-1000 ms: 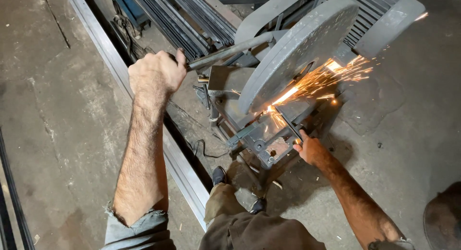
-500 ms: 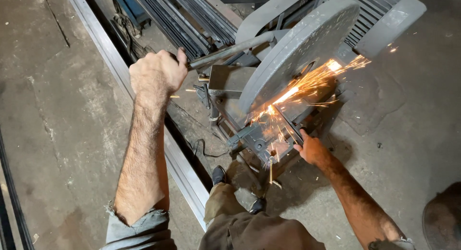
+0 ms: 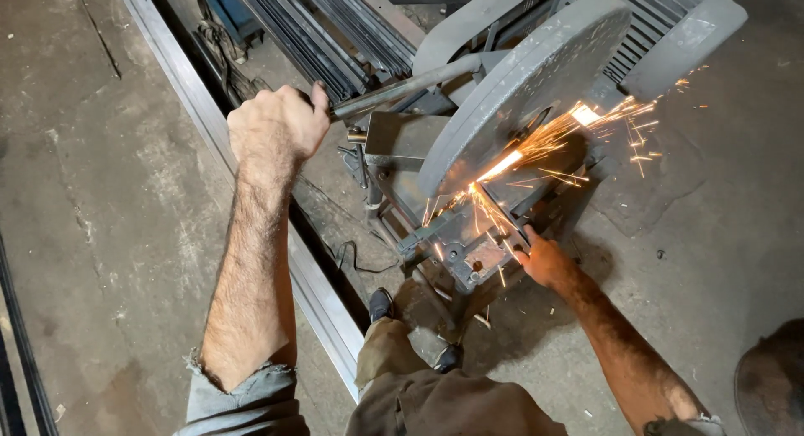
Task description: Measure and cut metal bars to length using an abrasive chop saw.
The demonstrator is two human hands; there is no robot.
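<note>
Throwing orange sparks [image 3: 578, 134] from under its grey blade guard [image 3: 523, 88], the chop saw [image 3: 494, 176] sits on the concrete floor [image 3: 109, 201], close to the long pale metal rail [image 3: 314, 294] that runs slantwise across it. The guard is a dull, dusty half-disc, tipped down over the saw's base, and the sparks fan toward the far right, past the motor housing [image 3: 682, 42].

The left hand [image 3: 276, 126] is a closed fist wrapped round the saw's long grey handle bar [image 3: 402, 88], forearm stretched out straight from a frayed grey sleeve. The right hand [image 3: 544, 260] reaches low to the near corner of the base, fingers pressed on a thin metal strip [image 3: 502, 214] that lies under the blade; whether they pinch it or only hold it down, I cannot tell. A dark shoe [image 3: 381, 304] stands just beside the base, against the rail.

Bundled dark steel bars [image 3: 335, 34] lie behind the saw along the far edge. The floor left of the rail is bare concrete, and so is the floor to the right of the saw.
</note>
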